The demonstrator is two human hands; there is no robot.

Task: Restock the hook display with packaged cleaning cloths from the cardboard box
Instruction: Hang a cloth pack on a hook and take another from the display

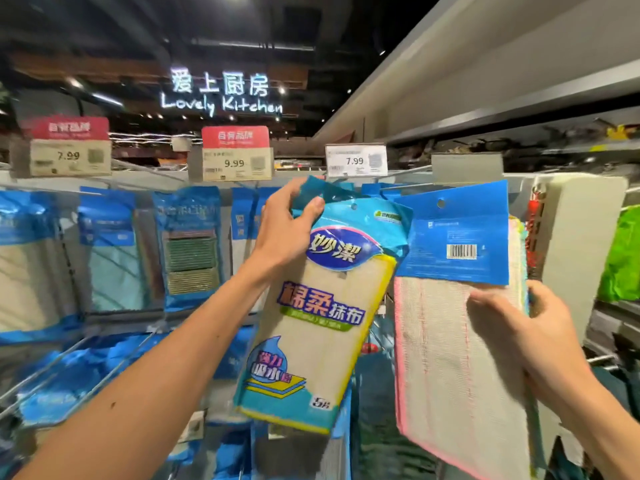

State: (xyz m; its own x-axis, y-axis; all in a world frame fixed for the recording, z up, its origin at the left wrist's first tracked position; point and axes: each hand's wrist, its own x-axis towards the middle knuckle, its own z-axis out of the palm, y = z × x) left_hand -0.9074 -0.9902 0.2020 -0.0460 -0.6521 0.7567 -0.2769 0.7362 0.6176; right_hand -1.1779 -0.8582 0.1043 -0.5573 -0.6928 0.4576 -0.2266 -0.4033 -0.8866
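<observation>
Pinching the cleaning cloth pack (318,306) by its top goes the left hand (287,233), while the right hand (519,327) grips the blue-carded pink-edged cloths (446,358) just beside it.

A dark ceiling (138,26) dotted with small spotlights spans ten to twelve o'clock. A glowing white "Lovely Kitchen" sign (221,93) hangs at eleven o'clock, and a pale grey overhead shelf (502,81) slants across at two o'clock.

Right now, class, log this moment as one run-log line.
left hand: grips cloth pack by top | right hand: holds blue-card cloth bundle | display: hooks stocked
</observation>
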